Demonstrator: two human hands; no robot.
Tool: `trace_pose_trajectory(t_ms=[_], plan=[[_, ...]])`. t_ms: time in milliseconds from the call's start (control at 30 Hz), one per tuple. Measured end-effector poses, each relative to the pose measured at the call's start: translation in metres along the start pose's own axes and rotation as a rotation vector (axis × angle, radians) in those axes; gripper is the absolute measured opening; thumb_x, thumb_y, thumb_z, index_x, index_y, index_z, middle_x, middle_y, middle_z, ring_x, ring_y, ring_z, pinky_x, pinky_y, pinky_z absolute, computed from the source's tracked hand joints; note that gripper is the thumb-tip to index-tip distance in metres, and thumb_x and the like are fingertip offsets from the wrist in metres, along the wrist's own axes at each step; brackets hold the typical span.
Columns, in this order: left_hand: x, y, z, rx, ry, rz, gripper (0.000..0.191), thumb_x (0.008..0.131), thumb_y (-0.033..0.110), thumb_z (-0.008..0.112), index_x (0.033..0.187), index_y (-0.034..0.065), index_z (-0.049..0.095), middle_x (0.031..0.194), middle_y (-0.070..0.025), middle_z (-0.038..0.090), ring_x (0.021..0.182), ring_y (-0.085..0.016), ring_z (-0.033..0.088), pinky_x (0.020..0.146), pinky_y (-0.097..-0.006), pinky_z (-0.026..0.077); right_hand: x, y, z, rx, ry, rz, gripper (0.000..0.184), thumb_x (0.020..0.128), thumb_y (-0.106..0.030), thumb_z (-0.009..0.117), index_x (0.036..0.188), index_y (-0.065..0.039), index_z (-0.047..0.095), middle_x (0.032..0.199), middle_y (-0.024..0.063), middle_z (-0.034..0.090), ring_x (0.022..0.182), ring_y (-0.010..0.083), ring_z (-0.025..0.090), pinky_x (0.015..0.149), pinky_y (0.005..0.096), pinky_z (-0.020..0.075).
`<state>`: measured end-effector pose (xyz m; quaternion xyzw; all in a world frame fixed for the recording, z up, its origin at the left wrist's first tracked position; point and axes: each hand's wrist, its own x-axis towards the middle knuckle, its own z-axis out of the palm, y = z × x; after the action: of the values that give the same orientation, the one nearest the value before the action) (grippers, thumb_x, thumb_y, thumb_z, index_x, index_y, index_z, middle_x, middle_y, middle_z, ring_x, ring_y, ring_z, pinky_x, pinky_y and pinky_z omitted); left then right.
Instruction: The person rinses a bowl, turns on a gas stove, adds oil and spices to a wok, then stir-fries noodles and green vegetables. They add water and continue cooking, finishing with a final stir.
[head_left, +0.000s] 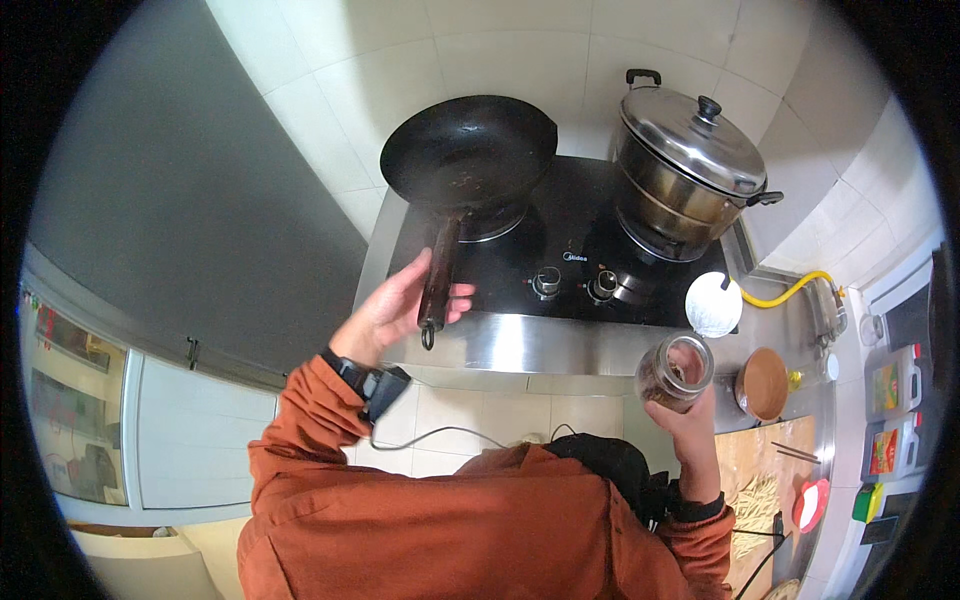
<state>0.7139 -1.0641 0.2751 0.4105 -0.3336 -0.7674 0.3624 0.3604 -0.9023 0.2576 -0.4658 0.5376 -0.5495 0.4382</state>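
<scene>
My left hand (397, 304) is at the handle of a black wok (480, 150), thumb on one side and fingertips showing on the other; whether it grips tightly is hard to tell. The wok sits on the left burner of a black glass gas cooktop (510, 277) and has a few small specks inside. At the right, my right hand (686, 431) holds a clear glass jar (664, 386) with dark dried bits in it. The jar's top is uncovered, and a round white lid (713, 304) is beside its rim, above the cooktop's right front corner.
A lidded steel pot (675, 180) stands on the right burner. Behind it on the right runs a yellow gas hose (787, 291). Nearer are a brown bowl (763, 384) and a wooden board (799, 435) with cut pale strips (756, 504) and chopsticks (795, 452). Plastic jugs (892, 450) line the right side.
</scene>
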Motion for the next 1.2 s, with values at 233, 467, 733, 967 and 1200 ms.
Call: trace_pose_trajectory(t_ms=[233, 467, 733, 967, 1200], plan=[[-0.001, -0.008, 0.005, -0.262, 0.08, 0.004, 0.015, 0.09, 0.016, 0.052, 0.095, 0.0019, 0.048, 0.069, -0.0036, 0.051, 0.052, -0.008, 0.046, 0.041, -0.0193, 0.04, -0.015, -0.01, -0.007, -0.026, -0.029, -0.017, 0.071, 0.057, 0.0, 0.074, 0.12, -0.001, 0.041, 0.116, 0.0086, 0.05, 0.107, 0.0185, 0.051, 0.092, 0.0321, 0.0418], [-0.005, 0.0, -0.007, -0.148, 0.043, 0.049, 0.014, 0.089, 0.016, 0.052, 0.093, 0.0034, 0.047, 0.067, -0.0023, 0.051, 0.049, -0.007, 0.045, 0.04, -0.0184, 0.039, -0.02, -0.011, -0.019, 0.012, -0.013, -0.019, 0.072, 0.057, 0.0, 0.072, 0.121, 0.0, 0.039, 0.119, 0.009, 0.048, 0.112, 0.0187, 0.047, 0.094, 0.0325, 0.0396], [-0.005, 0.0, -0.014, -0.219, 0.063, -0.031, 0.019, 0.089, 0.017, 0.053, 0.099, 0.0023, 0.047, 0.068, -0.0033, 0.05, 0.052, -0.008, 0.045, 0.041, -0.0187, 0.038, -0.021, -0.008, -0.03, 0.007, 0.029, -0.052, 0.072, 0.057, -0.001, 0.073, 0.121, -0.001, 0.04, 0.12, 0.009, 0.048, 0.113, 0.0187, 0.046, 0.095, 0.0326, 0.0388], [-0.004, -0.003, -0.018, -0.252, 0.031, -0.057, 0.021, 0.09, 0.019, 0.052, 0.102, 0.002, 0.048, 0.069, -0.0031, 0.05, 0.051, -0.007, 0.044, 0.04, -0.0187, 0.038, -0.02, -0.008, -0.033, 0.003, 0.031, -0.06, 0.072, 0.057, -0.002, 0.074, 0.121, -0.001, 0.041, 0.118, 0.0088, 0.049, 0.11, 0.0182, 0.049, 0.094, 0.0326, 0.0398], [-0.003, -0.003, -0.021, -0.291, -0.025, -0.073, 0.024, 0.09, 0.02, 0.051, 0.105, 0.0012, 0.048, 0.07, -0.0028, 0.05, 0.052, -0.007, 0.044, 0.039, -0.0176, 0.038, -0.022, -0.01, -0.034, 0.024, 0.007, -0.075, 0.071, 0.058, -0.001, 0.073, 0.121, -0.001, 0.04, 0.118, 0.0092, 0.05, 0.108, 0.018, 0.05, 0.094, 0.0328, 0.0401]])
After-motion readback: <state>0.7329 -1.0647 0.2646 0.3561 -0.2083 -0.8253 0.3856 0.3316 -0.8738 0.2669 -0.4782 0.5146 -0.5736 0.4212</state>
